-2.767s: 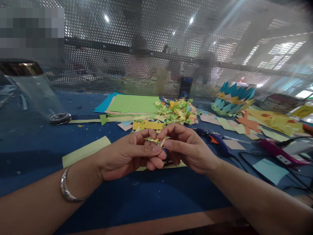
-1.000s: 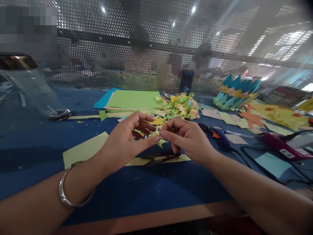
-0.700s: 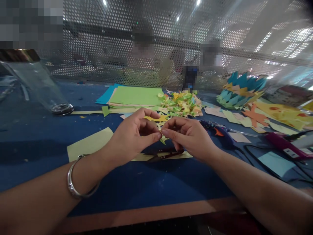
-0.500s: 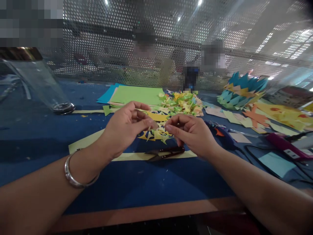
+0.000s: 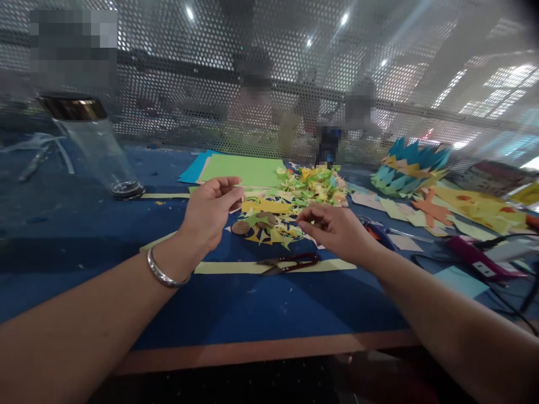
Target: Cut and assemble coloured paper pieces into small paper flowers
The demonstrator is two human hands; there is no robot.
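Note:
My left hand (image 5: pixel 213 210), with a silver bangle on the wrist, hovers left of a heap of cut paper scraps (image 5: pixel 269 206). Its thumb and fingers are curled together; anything between them is too small to make out. On the other side of the scraps is my right hand (image 5: pixel 332 227), thumb and forefinger pinched, and I cannot make out what they hold. Brown roundish pieces (image 5: pixel 241 226) lie among the yellow and green scraps. Dark-handled thread snips (image 5: pixel 290 262) rest on a pale yellow paper strip (image 5: pixel 227 267) in front of the hands.
Green paper sheets (image 5: pixel 244 170) lie behind, beside a pile of curled paper pieces (image 5: pixel 315 185). A glass bottle (image 5: pixel 101 148) stands left. To the right are a folded paper crown (image 5: pixel 410 168), a glue gun (image 5: pixel 381 235), and a purple power strip (image 5: pixel 480 258) with cables.
My hands have moved apart, the left one drawing back to the left. Brown roundish pieces now show between them on the scraps. The whole view has shifted slightly.

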